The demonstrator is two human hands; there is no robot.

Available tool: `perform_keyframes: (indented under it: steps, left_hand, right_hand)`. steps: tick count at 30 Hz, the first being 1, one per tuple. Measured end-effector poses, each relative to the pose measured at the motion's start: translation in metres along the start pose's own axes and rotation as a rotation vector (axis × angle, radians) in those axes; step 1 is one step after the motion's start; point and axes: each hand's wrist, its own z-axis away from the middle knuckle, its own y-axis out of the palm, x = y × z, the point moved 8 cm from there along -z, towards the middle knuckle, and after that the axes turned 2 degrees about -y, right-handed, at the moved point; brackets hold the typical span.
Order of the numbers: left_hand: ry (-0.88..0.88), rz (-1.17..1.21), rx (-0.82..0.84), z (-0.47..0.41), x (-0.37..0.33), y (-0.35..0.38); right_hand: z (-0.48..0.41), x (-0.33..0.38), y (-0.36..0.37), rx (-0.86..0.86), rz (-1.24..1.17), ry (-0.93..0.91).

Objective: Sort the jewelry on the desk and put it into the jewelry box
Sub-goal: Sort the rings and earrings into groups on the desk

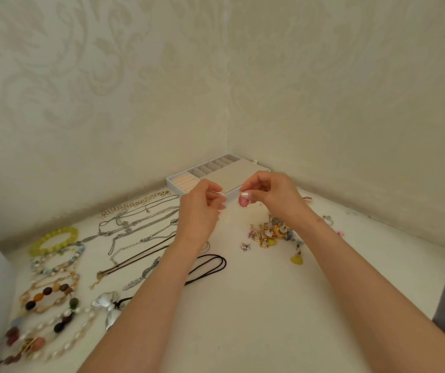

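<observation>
Two hands are showing, the left hand (199, 211) and the right hand (277, 197). One box (174, 181) is sitting at the back. One pink earring (242, 201) is hanging from the right hand. One yellow-green bracelet (53, 240), one black cord (212, 261) and one silver butterfly (107, 309) are lying on the surface (242, 305). The chains (140, 227), the beaded strands (46, 300) and the heap (269, 234) are overlapping too much to count.

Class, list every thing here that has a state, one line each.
box: open, compartments look empty.
right hand: pinches pink piece.
pink piece: held above desk.
left hand: fingers curled; holding anything, unclear.
earring pile: loose on desk.
necklaces: laid out on desk.
</observation>
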Motion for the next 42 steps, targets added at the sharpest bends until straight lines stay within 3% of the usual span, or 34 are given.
perform_keyframes:
  steps: [3,7,15,22,30,35,42]
  left_hand:
    - [0.064,-0.393,-0.119,-0.004,-0.002,-0.021]
    - [0.074,-0.596,-0.018,-0.001,-0.001,-0.012]
    - [0.067,-0.753,0.149,0.004,0.007,0.009]
    - [0.233,-0.659,0.108,0.015,-0.017,0.017]
    - [0.428,-0.751,0.403,0.026,-0.007,0.055]
    - [0.371,-0.808,0.465,0.023,0.008,0.063]
    - [0.29,-0.837,0.476,0.02,0.016,0.063]
  right_hand:
    - [-0.003,-0.004,-0.013,-0.104,0.033,0.0]
    - [-0.003,-0.012,-0.007,-0.06,0.126,0.034]
    - [-0.003,-0.024,0.005,0.049,0.348,0.092]
    - [-0.002,-0.029,0.01,0.041,0.385,0.104]
    - [-0.008,-0.018,-0.017,0.022,0.455,0.081]
    - [-0.007,-0.025,-0.054,-0.012,0.607,0.164]
    - [-0.003,-0.044,-0.082,-0.169,0.573,0.299]
